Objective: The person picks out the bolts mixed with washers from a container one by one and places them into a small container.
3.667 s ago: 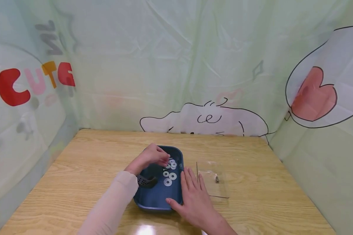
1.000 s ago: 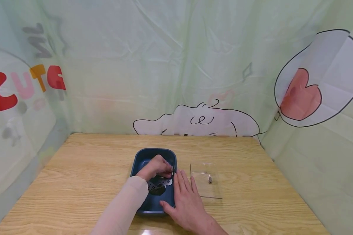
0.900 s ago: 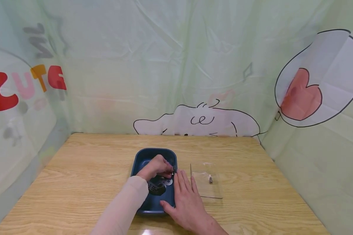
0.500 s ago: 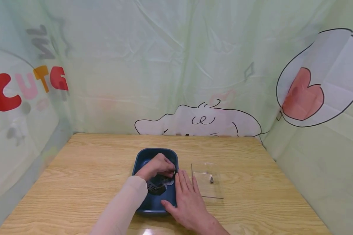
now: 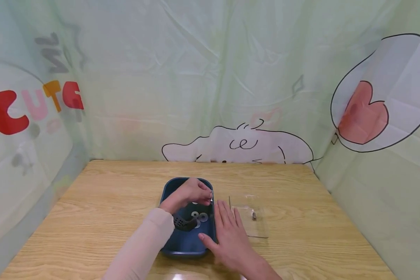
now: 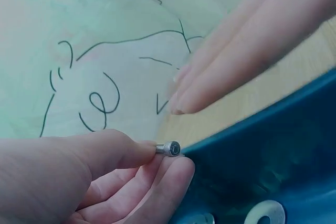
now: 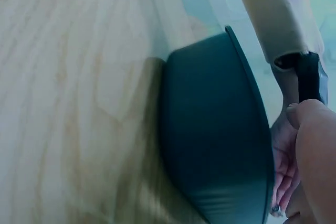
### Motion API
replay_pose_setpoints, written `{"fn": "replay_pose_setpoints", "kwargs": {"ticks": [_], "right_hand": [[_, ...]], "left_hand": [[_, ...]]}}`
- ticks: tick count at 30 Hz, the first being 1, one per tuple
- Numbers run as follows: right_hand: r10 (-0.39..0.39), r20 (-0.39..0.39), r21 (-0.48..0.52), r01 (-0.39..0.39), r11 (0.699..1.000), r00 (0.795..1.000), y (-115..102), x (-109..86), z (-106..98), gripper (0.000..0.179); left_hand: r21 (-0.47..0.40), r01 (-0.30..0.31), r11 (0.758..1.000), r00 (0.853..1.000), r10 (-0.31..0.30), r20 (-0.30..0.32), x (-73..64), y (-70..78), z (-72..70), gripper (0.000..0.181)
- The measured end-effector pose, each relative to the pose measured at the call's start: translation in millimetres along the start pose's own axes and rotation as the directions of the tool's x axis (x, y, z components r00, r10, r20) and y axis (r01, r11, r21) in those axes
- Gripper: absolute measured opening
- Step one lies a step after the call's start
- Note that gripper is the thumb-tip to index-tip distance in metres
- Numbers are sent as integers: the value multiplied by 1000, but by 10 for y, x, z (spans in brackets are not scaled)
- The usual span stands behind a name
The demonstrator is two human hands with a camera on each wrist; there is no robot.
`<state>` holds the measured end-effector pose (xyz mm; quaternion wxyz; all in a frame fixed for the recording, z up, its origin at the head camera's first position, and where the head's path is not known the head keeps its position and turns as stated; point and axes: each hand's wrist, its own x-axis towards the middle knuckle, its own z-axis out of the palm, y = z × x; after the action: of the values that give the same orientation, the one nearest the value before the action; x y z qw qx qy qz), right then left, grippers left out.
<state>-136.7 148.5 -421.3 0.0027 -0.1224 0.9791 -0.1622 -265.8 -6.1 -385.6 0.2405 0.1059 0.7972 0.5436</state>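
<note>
My left hand (image 5: 194, 191) is over the right side of a dark blue bin (image 5: 187, 253). Between thumb and fingertips it pinches a small silver socket-head screw (image 6: 169, 148), its hex recess facing the left wrist camera. Below it, several flat washers (image 5: 203, 217) lie on the bin's floor; the hand hides other contents. My right hand (image 5: 232, 238) lies along the bin's right rim, fingers straight and thumb toward the inside, holding nothing. The right wrist view shows the bin's outer wall (image 7: 215, 129) close by.
Right of my right hand, a clear plastic tray (image 5: 260, 233) with one small screw (image 5: 254, 216) in it sits on the wooden table (image 5: 301, 233). A black perforated piece (image 5: 183, 223) shows by my left wrist. A printed curtain (image 5: 143, 97) closes off the back and sides.
My left hand reached down into the bin among the washers; it has risen to rim height with the screw, uncovering washers. My right hand has stayed at the rim.
</note>
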Motion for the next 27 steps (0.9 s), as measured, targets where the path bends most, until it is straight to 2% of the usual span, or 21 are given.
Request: {"fn": "replay_pose_setpoints", "kwargs": {"ticks": [6, 14, 19, 27], "right_hand": [[6, -91, -53, -11, 999, 996, 145, -59, -112, 94], [44, -186, -77, -59, 995, 982, 411, -131, -161, 92], [85, -201, -100, -107, 989, 976, 565, -154, -169, 93], [135, -173, -118, -157, 981, 976, 739, -220, -203, 95]], "left_hand": [[-14, -21, 1000, 999, 22, 33, 6, 89, 49, 26], [-38, -71, 997, 996, 73, 57, 19, 145, 136, 18], [-33, -64, 997, 996, 66, 62, 44, 201, 239, 18], [-33, -53, 998, 996, 55, 77, 77, 286, 452, 14]]}}
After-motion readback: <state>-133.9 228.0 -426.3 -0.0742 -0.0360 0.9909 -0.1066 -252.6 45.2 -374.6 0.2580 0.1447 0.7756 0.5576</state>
